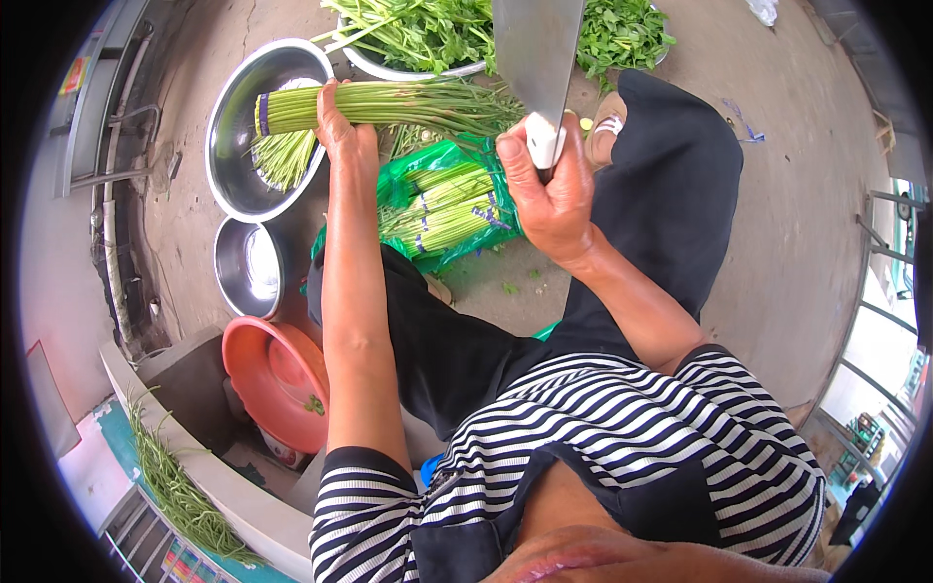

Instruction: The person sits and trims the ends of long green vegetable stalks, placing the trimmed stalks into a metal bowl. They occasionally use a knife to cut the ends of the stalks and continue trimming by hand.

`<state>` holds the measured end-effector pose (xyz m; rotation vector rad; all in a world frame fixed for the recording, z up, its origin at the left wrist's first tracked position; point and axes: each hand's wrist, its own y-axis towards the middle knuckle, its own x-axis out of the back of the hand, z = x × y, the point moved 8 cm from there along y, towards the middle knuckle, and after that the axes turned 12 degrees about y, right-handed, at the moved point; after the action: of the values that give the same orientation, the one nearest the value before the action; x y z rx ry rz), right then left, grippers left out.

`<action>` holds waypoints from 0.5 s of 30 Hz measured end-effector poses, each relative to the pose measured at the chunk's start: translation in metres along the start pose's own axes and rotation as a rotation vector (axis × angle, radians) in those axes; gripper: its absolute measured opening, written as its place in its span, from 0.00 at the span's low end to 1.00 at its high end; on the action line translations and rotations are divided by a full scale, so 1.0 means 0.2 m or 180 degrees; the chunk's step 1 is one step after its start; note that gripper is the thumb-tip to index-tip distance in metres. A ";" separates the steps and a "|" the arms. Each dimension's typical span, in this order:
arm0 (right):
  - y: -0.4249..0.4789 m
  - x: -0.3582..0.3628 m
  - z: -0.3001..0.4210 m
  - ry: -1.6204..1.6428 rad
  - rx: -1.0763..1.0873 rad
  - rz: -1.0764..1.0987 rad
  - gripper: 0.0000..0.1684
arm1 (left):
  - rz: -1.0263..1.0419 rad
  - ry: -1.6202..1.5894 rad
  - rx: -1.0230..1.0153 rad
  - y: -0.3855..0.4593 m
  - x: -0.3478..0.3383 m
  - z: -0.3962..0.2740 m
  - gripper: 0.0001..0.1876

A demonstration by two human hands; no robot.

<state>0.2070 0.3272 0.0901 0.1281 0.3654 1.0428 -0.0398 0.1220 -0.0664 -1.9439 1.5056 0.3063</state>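
Note:
My left hand (341, 125) grips a bundle of long green stalks, likely garlic scapes (408, 100), bound near one end by a purple band (263, 114). The banded end reaches over a large steel basin (227, 157), in which loose cut stalks (283, 162) lie. In my right hand (548, 191) is a cleaver, held by its white handle (544, 142) with the broad steel blade (538, 51) pointing away from me. The bundle's thin tips come close to my right hand. Between my legs, an opened green plastic bag (397, 171) holds more banded bundles (448, 222).
Leafy greens (423, 33) fill a basin ahead, with more leaves (627, 36) at its right. A smaller steel bowl (226, 270) and a tilted orange plastic basin (248, 357) stand left. Thin green stalks (182, 495) lie along the concrete trough's ledge (219, 474).

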 end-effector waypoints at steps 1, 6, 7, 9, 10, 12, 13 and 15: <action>-0.04 0.01 -0.08 -0.0752 0.0489 0.0057 0.11 | 0.0070 0.0028 0.0006 -0.01 -0.03 0.00 0.15; -0.64 0.38 -1.10 -0.1802 -0.2301 0.0385 0.20 | 0.0197 0.0490 -0.0255 -0.03 -0.09 0.00 0.14; -0.63 0.37 -1.09 -0.1736 -0.2270 0.0428 0.19 | 0.0332 0.0408 -0.0183 -0.01 -0.07 -0.02 0.14; -0.56 0.35 -1.03 -0.1625 -0.2201 0.0510 0.18 | 0.0603 0.0219 -0.0027 0.00 -0.06 -0.03 0.12; -0.48 0.31 -0.94 -0.1631 -0.1914 0.0557 0.17 | 0.0550 0.0205 -0.0053 -0.01 -0.05 -0.05 0.11; -0.34 0.25 -0.75 -0.1336 -0.1702 0.0396 0.17 | 0.0617 0.0079 -0.0019 -0.02 -0.04 -0.08 0.09; -0.28 0.22 -0.64 -0.1185 -0.1612 0.0324 0.16 | 0.0738 -0.0021 0.0047 -0.01 -0.03 -0.09 0.09; -0.14 0.14 -0.40 -0.0903 -0.1041 0.0231 0.14 | 0.1051 0.0078 -0.0047 -0.02 -0.05 -0.14 0.08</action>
<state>0.2146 0.3319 0.0017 -0.0054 -0.0689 1.1249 -0.0441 0.1142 -0.0378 -1.7101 1.8454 0.4377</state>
